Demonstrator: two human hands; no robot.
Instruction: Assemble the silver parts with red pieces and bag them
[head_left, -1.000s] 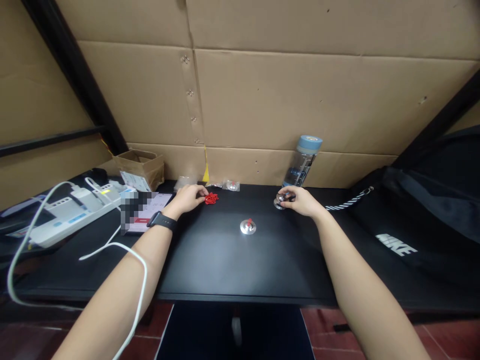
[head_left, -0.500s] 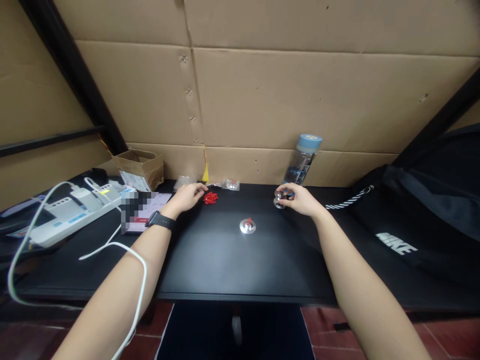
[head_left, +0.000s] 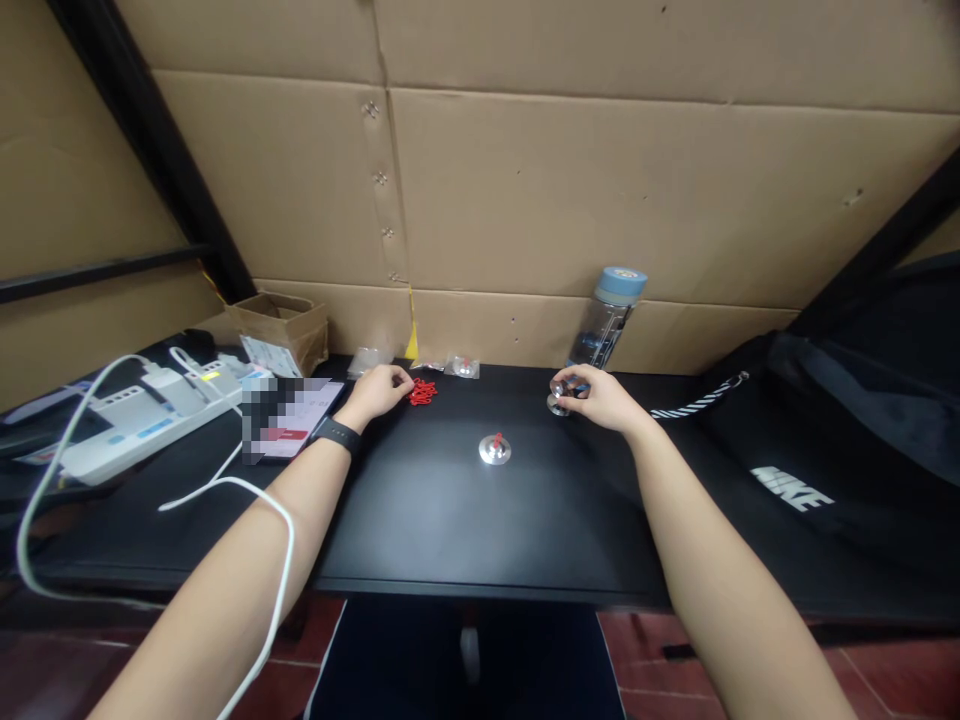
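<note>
My left hand [head_left: 381, 390] reaches to the back left of the black table, fingers curled and pinched at the edge of a small tangle of red cord [head_left: 424, 393]. The fingertips seem closed on a strand of it. In my right hand [head_left: 592, 398] is a small shiny finger cymbal [head_left: 556, 404], gripped between thumb and fingers near the bottle; the fingers partly hide it, and a second disc may be with it. Between the hands, nearer to me, another silver finger cymbal [head_left: 495, 451] lies dome up, a red cord standing from its centre.
Small clear packets [head_left: 463, 367] lie along the cardboard wall. A blue-capped bottle [head_left: 604, 315] stands behind my right hand. On the left are a phone [head_left: 319, 412], a power strip [head_left: 142, 435], a cardboard box [head_left: 281, 330] and a white cable [head_left: 283, 540]. A black bag [head_left: 847, 420] fills the right.
My left hand has shifted slightly right, its fingers curling in against the red cord. My right hand stays almost where it was, holding the cymbal.
</note>
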